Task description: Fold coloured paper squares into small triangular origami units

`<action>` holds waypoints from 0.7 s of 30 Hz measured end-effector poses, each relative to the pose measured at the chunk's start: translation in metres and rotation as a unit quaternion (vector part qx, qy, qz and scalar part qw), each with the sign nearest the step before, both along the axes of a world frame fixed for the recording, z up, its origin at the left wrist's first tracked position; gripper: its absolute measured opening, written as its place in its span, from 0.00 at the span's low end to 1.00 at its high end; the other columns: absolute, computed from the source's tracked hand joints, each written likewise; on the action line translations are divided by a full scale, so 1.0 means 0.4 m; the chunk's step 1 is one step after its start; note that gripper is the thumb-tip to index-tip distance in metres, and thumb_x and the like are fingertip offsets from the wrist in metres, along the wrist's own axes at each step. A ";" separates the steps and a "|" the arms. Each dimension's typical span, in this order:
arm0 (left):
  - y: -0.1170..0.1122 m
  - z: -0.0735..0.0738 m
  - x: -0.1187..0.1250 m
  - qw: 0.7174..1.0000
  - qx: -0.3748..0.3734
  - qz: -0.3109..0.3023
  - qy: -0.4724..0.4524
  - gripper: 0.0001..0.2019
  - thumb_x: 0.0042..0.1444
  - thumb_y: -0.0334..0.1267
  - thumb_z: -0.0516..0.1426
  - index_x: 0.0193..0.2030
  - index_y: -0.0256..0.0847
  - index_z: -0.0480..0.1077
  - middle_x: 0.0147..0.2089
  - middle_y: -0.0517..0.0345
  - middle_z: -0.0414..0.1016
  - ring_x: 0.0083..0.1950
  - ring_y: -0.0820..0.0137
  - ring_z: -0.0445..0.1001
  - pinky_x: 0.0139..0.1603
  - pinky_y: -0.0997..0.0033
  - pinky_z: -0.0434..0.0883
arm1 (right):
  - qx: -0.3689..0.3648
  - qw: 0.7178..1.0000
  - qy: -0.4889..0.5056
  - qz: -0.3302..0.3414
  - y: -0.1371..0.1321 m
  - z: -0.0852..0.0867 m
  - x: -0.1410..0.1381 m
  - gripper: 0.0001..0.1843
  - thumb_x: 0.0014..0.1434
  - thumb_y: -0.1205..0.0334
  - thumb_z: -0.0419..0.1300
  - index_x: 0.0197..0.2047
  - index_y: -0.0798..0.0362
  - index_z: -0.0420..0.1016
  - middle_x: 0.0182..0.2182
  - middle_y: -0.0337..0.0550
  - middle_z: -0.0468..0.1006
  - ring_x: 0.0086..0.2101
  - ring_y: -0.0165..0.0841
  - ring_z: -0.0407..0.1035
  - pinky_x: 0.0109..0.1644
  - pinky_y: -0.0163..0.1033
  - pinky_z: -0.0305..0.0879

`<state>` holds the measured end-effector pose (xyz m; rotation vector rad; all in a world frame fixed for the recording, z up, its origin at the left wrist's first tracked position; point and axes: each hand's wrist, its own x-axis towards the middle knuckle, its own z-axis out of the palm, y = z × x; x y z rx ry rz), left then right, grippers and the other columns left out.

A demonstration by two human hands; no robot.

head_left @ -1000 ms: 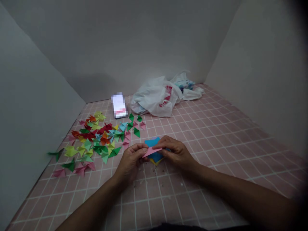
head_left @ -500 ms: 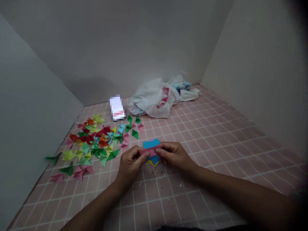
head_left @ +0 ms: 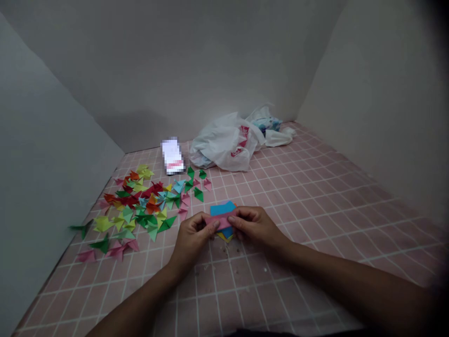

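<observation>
Paper strip (head_left: pixel 223 223), pink, in closed fingertip grip of left hand (head_left: pixel 190 238) and right hand (head_left: pixel 260 228), over blue sheet (head_left: pixel 222 208)

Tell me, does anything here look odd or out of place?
The phone shows as coarse blocks, unlike its smoother surroundings. Small specks dot the tiles on the near side of the blue paper; I can't tell what they are.

A pink gridded surface (head_left: pixel 315 187) carries folded papers (head_left: pixel 145 220), coloured sheets (head_left: pixel 220 208), a phone (head_left: pixel 172 154), bags (head_left: pixel 220 145)
</observation>
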<state>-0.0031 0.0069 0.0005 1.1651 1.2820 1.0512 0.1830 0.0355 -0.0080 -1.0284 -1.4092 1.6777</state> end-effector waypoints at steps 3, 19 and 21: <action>0.000 -0.004 0.000 1.000 0.005 0.002 -0.001 0.13 0.51 0.45 0.64 0.25 0.37 0.71 0.21 0.63 0.69 0.25 0.76 0.65 0.27 0.77 0.61 | -0.001 1.000 0.007 -0.001 -0.002 -0.007 0.001 0.17 0.59 0.51 0.63 0.25 0.54 0.72 0.18 0.35 0.68 0.19 0.24 0.57 0.24 0.33 0.51; -0.003 0.001 -0.001 1.000 0.014 -0.006 -0.003 0.14 0.51 0.45 0.64 0.24 0.37 0.70 0.22 0.63 0.68 0.25 0.76 0.64 0.27 0.76 0.60 | 0.003 1.000 0.000 -0.005 0.000 -0.009 0.000 0.18 0.58 0.50 0.63 0.24 0.54 0.72 0.19 0.36 0.70 0.20 0.25 0.60 0.25 0.33 0.53; -0.003 0.005 0.000 1.000 0.018 -0.004 0.000 0.14 0.50 0.44 0.65 0.24 0.37 0.70 0.22 0.64 0.68 0.25 0.76 0.64 0.27 0.77 0.61 | 0.002 1.000 0.003 -0.004 0.001 -0.012 0.001 0.17 0.58 0.50 0.63 0.25 0.54 0.71 0.19 0.36 0.70 0.20 0.25 0.60 0.25 0.33 0.53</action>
